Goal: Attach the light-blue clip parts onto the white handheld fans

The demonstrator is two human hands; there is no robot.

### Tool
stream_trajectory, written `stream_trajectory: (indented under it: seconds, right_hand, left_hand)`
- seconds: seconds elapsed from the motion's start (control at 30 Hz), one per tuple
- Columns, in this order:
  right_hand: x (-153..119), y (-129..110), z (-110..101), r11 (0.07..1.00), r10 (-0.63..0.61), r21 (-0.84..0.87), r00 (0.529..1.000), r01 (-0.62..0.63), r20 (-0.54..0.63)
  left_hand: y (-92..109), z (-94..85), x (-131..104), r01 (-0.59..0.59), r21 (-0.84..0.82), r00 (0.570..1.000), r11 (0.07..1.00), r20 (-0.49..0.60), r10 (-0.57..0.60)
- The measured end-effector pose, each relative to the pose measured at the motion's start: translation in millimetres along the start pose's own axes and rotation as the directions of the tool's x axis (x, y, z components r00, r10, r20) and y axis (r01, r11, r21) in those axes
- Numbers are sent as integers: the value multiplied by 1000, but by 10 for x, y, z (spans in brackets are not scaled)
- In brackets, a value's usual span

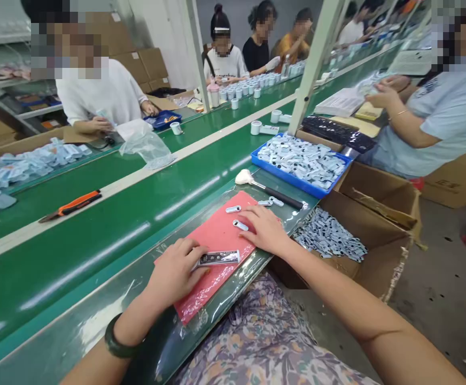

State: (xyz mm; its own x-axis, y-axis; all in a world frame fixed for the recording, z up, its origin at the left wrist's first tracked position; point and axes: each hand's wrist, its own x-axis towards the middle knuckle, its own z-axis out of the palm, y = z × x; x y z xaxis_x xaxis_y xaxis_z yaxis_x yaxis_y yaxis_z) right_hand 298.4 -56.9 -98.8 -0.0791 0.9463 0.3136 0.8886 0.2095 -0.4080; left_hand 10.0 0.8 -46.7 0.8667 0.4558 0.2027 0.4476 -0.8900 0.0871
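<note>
On a red mat (195,297), my left hand (172,270) grips one end of a long pale plastic housing (219,258). Its open side faces up and shows a dark inside with small fittings. My right hand (267,230) has thumb and forefinger at either side of a small light-blue plastic piece (240,225) with a dark slot. A similar small piece (233,209) lies just beyond those fingers. Two more such pieces (276,201) rest past the mat's far right corner. A black-handled mallet (277,195) with a pale head lies behind them.
A blue tray (317,191) heaped with pale pieces stands at the right. Below it, a cardboard box (389,256) holds many small pieces. Orange-handled pliers (79,202) lie on the strip across the green conveyor belt (137,240). Other people work along the line.
</note>
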Motion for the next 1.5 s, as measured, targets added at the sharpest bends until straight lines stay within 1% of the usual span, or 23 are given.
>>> stream_trajectory:
  seconds: [0.1,0.2,0.3,0.37,0.43,0.53,0.63,0.7,0.8,0.87,0.93,1.03,1.1,1.13,1.2,1.27,1.3,1.33,1.4,1.5]
  right_hand:
    - [-13,-4,-25,994,104,-29,995,-103,12]
    - [13,-95,-106,993,119,-12,993,-119,22]
    - [35,-272,-214,985,111,132,994,-110,-1]
    - [40,-415,-259,960,108,258,994,-107,12]
    - [44,-551,-269,945,87,309,994,-106,73]
    - [67,-699,-251,961,46,262,981,-95,187]
    - [98,-769,-250,972,58,205,966,-112,252]
    - [110,-788,-258,969,65,212,961,-125,269]
    - [119,-812,-253,960,70,241,955,-143,288]
    - [127,-841,-248,966,94,205,951,-159,296]
    - [133,-888,-267,975,126,135,944,-173,304]
    - [137,-968,-335,990,109,57,947,-132,303]
    - [154,-965,-349,996,70,41,958,-85,279]
    - [167,-932,-337,994,70,62,960,-91,272]
    - [182,-818,-285,966,102,196,949,-166,299]
    - [166,-705,-229,893,147,360,931,-271,335]
    - [145,-668,-206,860,158,412,925,-301,345]
    - [117,-647,-190,847,160,433,925,-308,344]
    - [46,-641,-175,876,110,411,934,-252,339]
    - [-90,-681,-174,937,-52,341,935,-76,351]
  left_hand:
    - [28,-4,43,9,1,1000,1000,-12,-9]
    - [38,19,138,13,-2,1000,1000,-2,-13]
    - [29,72,200,43,-58,999,997,32,-41]
    - [27,99,197,71,-142,997,987,5,-71]
    - [42,107,171,80,-257,994,963,-52,-97]
    - [91,97,143,65,-369,985,927,-124,-118]
    - [140,88,157,62,-365,983,929,-140,-121]
    - [154,88,176,75,-349,982,934,-135,-129]
    - [139,92,193,76,-331,977,940,-163,-137]
    - [123,90,191,58,-325,975,944,-184,-123]
    - [126,74,181,32,-330,976,943,-192,-100]
    - [158,34,160,-1,-334,975,943,-209,-73]
    - [140,31,166,-6,-317,971,948,-228,-70]
    - [114,42,182,-10,-303,971,953,-231,-64]
    - [57,78,229,-26,-271,969,962,-243,-42]
    - [42,94,260,-53,-237,968,970,-251,-9]
    - [56,89,257,-66,-220,967,973,-256,8]
    - [84,76,239,-75,-203,965,976,-262,20]
    - [166,45,171,-81,-175,966,981,-256,34]
    - [305,31,41,-56,-138,978,989,-207,26]
